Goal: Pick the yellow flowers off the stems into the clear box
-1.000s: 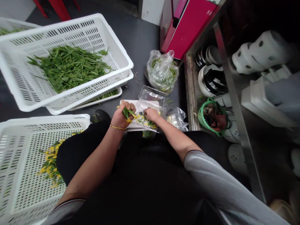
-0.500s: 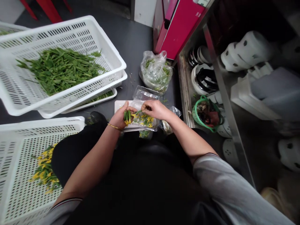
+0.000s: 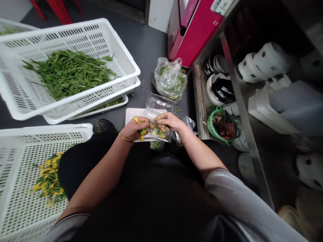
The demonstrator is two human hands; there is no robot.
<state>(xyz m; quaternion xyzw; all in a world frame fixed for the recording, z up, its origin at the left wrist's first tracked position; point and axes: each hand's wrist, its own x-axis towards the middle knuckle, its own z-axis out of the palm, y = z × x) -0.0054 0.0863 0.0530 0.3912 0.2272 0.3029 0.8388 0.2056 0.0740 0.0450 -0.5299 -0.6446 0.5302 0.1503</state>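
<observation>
Head view: the left hand (image 3: 133, 129) is curled tight around a small bunch of flower stems (image 3: 141, 132), with yellow heads poking out at both ends of the fist. The right hand (image 3: 168, 121) sits just at 3 o'clock of it, fingertips pinched narrow on a green bit of the same bunch. Both hands touch the bunch, but the left has the main hold. Its long axis seems to run about 11 to 5 o'clock, though fingers hide most of it. Under the hands an open clear plastic box (image 3: 161, 101) lies on a white tray (image 3: 130, 114). A bag of greens (image 3: 170, 79) sits at 12 o'clock, a basket of greens (image 3: 101, 88) at 10, and a basket with yellow flowers (image 3: 50, 130) at 8
</observation>
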